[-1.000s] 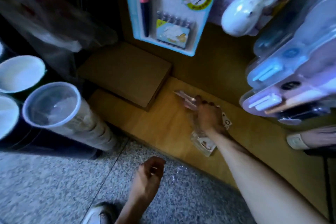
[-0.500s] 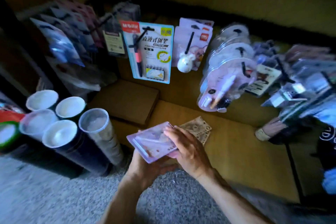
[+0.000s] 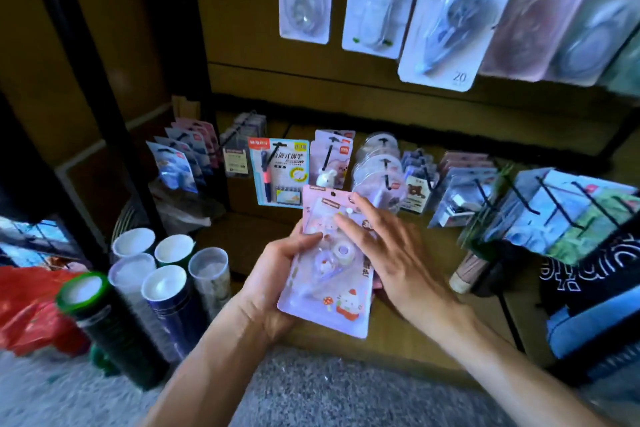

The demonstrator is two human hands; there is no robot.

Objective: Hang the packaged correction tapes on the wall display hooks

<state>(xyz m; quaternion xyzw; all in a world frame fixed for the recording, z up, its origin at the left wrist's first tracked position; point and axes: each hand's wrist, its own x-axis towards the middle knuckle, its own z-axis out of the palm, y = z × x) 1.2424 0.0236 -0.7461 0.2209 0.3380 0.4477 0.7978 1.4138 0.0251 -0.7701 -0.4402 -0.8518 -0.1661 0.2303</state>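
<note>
A small stack of pink and lilac packaged correction tapes [image 3: 329, 291] is held upright in front of me, cartoon print facing up. My left hand [image 3: 273, 284] grips the stack from its left edge and underneath, thumb on the front. My right hand [image 3: 391, 250] lies over the upper right of the packs with fingers straight, touching the front. Black wall display hooks [image 3: 384, 177] on the lower row carry other packaged items. More correction tape packs [image 3: 446, 17] hang on the upper row.
Several capped tubes [image 3: 162, 288] stand on the floor at lower left beside a red bag [image 3: 27, 312]. A wooden base ledge [image 3: 398, 333] runs below the hooks. Crowded hooks with packs [image 3: 554, 211] jut out at right. Grey speckled floor [image 3: 311, 392] lies nearest me.
The packs have been lifted from the ledge into both hands and turned upright. My view has risen from the ledge, so the upper row of hanging packs shows.
</note>
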